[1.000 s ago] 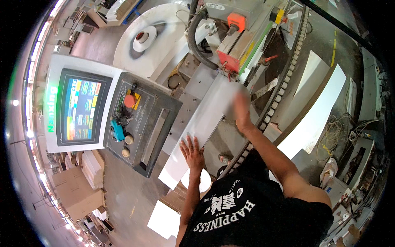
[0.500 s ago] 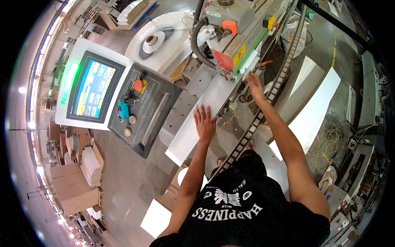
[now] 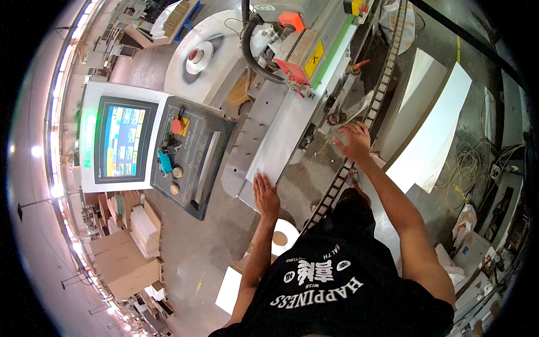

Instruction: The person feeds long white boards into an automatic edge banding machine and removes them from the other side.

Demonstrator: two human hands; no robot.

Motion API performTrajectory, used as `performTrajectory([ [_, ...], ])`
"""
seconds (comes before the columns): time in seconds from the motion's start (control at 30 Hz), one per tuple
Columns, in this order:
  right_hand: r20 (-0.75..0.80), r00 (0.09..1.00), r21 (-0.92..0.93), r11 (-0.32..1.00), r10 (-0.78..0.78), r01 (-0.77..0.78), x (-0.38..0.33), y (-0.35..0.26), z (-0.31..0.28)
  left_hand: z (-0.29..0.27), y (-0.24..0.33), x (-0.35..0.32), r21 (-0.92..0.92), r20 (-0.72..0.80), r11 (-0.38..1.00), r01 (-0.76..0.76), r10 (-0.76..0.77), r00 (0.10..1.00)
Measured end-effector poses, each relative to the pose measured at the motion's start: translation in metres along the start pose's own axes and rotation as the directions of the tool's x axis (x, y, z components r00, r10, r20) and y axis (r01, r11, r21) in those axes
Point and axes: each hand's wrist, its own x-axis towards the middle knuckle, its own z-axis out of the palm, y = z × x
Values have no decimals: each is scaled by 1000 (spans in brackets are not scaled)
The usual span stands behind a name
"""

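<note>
A long white board (image 3: pixel 286 135) lies on the metal bed (image 3: pixel 236 171) of a machine, its far part running under the machine head (image 3: pixel 306 67). My left hand (image 3: pixel 265 196) is open, fingers together and stretched out, resting at the near end of the board. Beyond the board's right side, my right hand (image 3: pixel 355 141) hangs near the chain track (image 3: pixel 339 182). Its fingers are loosely bent and apart from the thumb, with nothing visible in them.
Left of the bed stands a control panel (image 3: pixel 191 151) with a lit screen (image 3: pixel 123 140). Past it is a round white reel (image 3: pixel 199 59). Large white sheets (image 3: pixel 435 135) lie on the right, beside coiled cable (image 3: pixel 463 168). Cardboard boxes (image 3: pixel 120 261) are stacked at far left.
The white board has slid farther along the bed, baring metal at its near end. My left hand now sits at that end. My right hand has come back toward me from beside the machine.
</note>
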Motion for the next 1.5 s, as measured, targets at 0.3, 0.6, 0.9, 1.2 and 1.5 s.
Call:
performTrajectory([
  [0.3,105,986,113,983,132,-143,1,0,-3,20,57,66,49,-70,995,-87,90,993],
  [0.6,333,930,5,987,152,-163,8,-19,-26,27,103,123,56,-192,995,-83,92,977],
  [0.9,-215,966,222,971,142,-93,-70,-4,-98,29,81,136,-98,-88,969,-227,218,972],
  [1.2,-431,291,239,419,854,-876,-282,73,-91,29,50,29,22,-103,972,-234,235,967],
  [1.5,17,295,557,236,955,-796,-276,78,-60,29,34,25,16,-96,975,-222,223,970],
])
